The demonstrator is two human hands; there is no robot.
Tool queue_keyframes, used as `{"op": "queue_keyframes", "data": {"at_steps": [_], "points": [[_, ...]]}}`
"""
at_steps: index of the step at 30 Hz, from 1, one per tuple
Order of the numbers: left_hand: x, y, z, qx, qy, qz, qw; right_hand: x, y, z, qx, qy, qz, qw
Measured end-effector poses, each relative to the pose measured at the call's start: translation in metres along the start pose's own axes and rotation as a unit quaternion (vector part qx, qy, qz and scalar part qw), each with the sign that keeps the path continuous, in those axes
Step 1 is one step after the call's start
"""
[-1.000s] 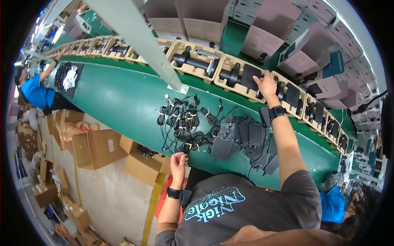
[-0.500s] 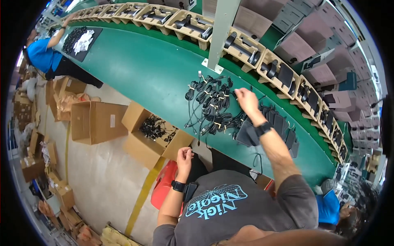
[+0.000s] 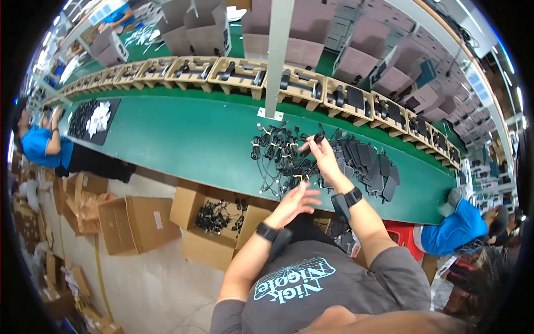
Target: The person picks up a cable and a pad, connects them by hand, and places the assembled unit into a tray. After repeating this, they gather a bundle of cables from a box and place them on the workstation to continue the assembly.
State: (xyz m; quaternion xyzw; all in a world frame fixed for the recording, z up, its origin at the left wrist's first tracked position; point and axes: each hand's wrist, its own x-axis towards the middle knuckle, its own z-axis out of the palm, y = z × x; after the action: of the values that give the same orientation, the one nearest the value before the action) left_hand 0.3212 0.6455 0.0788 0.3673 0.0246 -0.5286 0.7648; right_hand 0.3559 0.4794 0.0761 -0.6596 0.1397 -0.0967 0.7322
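Right hand [image 3: 322, 158] has come back from the far trays to the cable pile, now pinched shut on a small black plug [image 3: 318, 137] at its 12 o'clock, so a pick looks underway; left hand [image 3: 295, 201] open, empty, at 7 o'clock, just below the bundled cables [image 3: 278, 158] on the green table [image 3: 183, 145].

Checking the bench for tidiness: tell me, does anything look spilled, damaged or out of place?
Nothing stands out. The bundled cables lie in a loose heap on the green table, beside the flat black adapters; nothing looks damaged.
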Motion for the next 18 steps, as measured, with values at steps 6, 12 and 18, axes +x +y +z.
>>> {"op": "queue_keyframes", "data": {"at_steps": [6,12,18], "points": [[0.086,0.024,-0.015,-0.09,0.044,0.113,0.989,-0.026,-0.028,-0.001,0.149,-0.01,0.05,0.988],[0.102,0.059,0.026,-0.004,0.054,0.187,0.981,-0.015,-0.048,-0.015,-0.374,0.035,-0.217,0.901],[0.137,0.095,0.038,0.257,0.053,0.27,0.927,0.032,-0.056,-0.059,-0.417,0.09,-0.076,0.901]]}}
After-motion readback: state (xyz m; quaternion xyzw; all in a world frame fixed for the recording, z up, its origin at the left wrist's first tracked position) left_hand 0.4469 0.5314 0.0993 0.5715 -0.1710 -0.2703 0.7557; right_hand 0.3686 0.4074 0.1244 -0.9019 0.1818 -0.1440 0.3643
